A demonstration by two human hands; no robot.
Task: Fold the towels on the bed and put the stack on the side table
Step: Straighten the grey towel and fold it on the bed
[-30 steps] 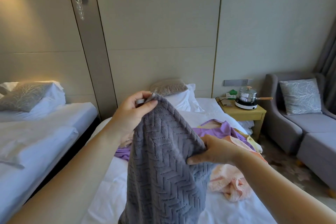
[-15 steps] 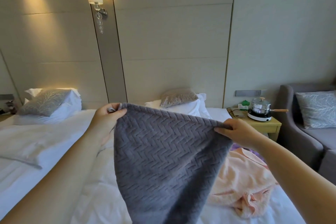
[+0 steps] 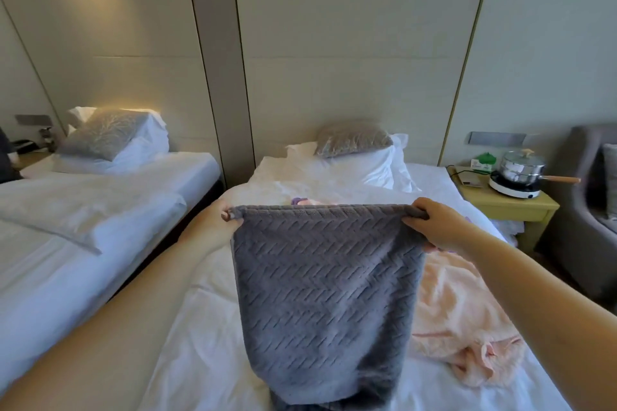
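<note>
A grey herringbone towel [image 3: 327, 294] hangs stretched flat above the white bed [image 3: 207, 327]. My left hand [image 3: 213, 223] pinches its top left corner and my right hand [image 3: 434, 223] pinches its top right corner, so the top edge is taut and level. A crumpled pink towel [image 3: 467, 320] lies on the bed to the right, partly hidden by the grey one. A bit of purple towel [image 3: 297, 201] peeks out just behind the top edge. The yellow side table [image 3: 521, 207] stands to the right of the bed.
A steel pot [image 3: 521, 168] on a white hotplate [image 3: 510, 186], a green box and a phone take up the side table. A grey armchair [image 3: 587, 220] stands far right. A second white bed [image 3: 83, 217] lies left, across a narrow gap. Pillows [image 3: 354, 157] sit at the headboard.
My hands moved apart and pulled the grey towel from a bunched fold into a flat, level spread. The view tilted down over the bed.
</note>
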